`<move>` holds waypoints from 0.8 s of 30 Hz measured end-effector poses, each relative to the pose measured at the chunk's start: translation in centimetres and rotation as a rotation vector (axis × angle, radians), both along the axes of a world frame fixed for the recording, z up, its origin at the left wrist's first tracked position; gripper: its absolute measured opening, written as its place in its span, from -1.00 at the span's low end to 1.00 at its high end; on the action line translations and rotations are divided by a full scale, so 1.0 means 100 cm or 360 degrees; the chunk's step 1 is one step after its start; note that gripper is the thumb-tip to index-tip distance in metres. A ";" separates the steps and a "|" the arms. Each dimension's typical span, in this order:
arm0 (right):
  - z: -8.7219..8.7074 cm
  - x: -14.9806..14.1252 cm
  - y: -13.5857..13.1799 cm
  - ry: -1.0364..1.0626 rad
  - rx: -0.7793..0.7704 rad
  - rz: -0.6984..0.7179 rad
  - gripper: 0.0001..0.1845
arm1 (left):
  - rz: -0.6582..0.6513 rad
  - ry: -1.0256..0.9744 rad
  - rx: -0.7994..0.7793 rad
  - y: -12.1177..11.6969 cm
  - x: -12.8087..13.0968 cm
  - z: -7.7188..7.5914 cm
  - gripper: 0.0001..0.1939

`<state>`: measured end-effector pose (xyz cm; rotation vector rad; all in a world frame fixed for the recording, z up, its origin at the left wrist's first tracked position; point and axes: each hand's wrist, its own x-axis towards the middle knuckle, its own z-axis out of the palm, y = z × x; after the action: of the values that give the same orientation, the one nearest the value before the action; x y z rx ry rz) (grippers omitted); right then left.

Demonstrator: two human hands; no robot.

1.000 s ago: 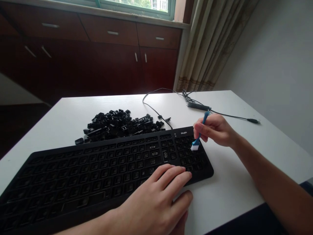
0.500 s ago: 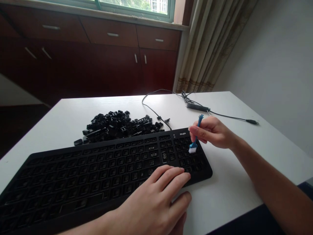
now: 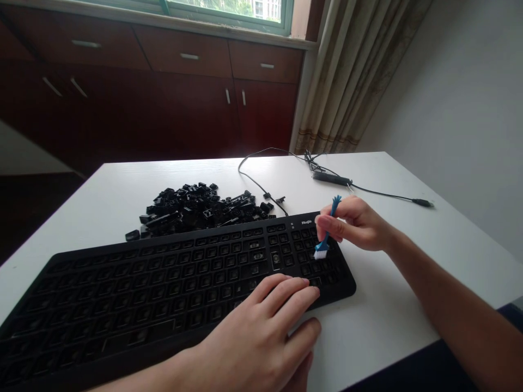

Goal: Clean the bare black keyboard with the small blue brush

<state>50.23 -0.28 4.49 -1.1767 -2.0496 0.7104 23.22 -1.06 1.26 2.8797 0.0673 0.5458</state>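
Observation:
A black keyboard (image 3: 163, 288) with its keycaps off lies across the table, rows of bare key sockets showing. My left hand (image 3: 265, 326) rests palm down over its front edge, several fingertips lying flat on the right part, the thumb side off the edge. Between the thumb and fingers of my right hand (image 3: 353, 223) is a small blue brush (image 3: 333, 209), held nearly upright. Its white bristles touch the number pad sockets. Behind the keyboard sits a heap of loose black keycaps (image 3: 192, 209).
The keyboard cable (image 3: 257, 184) loops back to a tied bundle, with a USB plug (image 3: 422, 202) at the right. A slim black tool (image 3: 332, 178) lies beside the cable. The white table (image 3: 384, 326) stands before dark red cabinets (image 3: 180, 109) and a curtain (image 3: 351, 76).
The brush has shifted slightly downward and left on the number pad, its bristles a little more upright. My left hand stays in place on the keyboard.

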 end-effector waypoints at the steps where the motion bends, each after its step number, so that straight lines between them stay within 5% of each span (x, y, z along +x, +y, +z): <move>1: -0.001 0.000 0.001 -0.0131 0.0114 -0.0031 -0.65 | -0.0012 0.0001 0.0003 0.000 0.000 0.000 -0.80; 6: 0.001 0.004 -0.001 -0.0632 0.0844 -0.0366 -0.84 | -0.0002 0.0008 0.0008 -0.001 -0.002 0.000 -0.80; 8: 0.004 0.006 -0.003 -0.0423 0.0731 -0.0362 -0.77 | -0.0001 0.0001 0.0014 -0.001 -0.003 0.000 -0.80; 12: 0.003 0.005 -0.002 -0.0153 0.0085 -0.0060 -0.61 | -0.0007 0.0011 0.0010 -0.001 -0.004 0.000 -0.80; 14: -0.001 0.006 0.000 -0.0248 0.0112 -0.0049 -0.63 | -0.0024 0.0029 0.0003 -0.001 -0.004 0.001 -0.81; 19: -0.003 0.010 0.003 -0.0461 0.0783 -0.0492 -0.78 | -0.0040 0.0029 0.0006 0.000 -0.003 0.000 -0.80; 21: 0.001 0.011 0.001 -0.0281 0.0654 -0.0488 -0.71 | -0.0044 0.0023 -0.0001 0.000 -0.003 -0.001 -0.81; 24: 0.003 0.010 0.000 -0.0123 0.0098 -0.0172 -0.59 | -0.0016 0.0026 -0.0003 -0.001 -0.003 -0.001 -0.81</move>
<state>51.18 -0.32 4.76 -1.2870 -2.0382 0.5541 22.92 -1.15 1.16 2.8814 0.0556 0.5202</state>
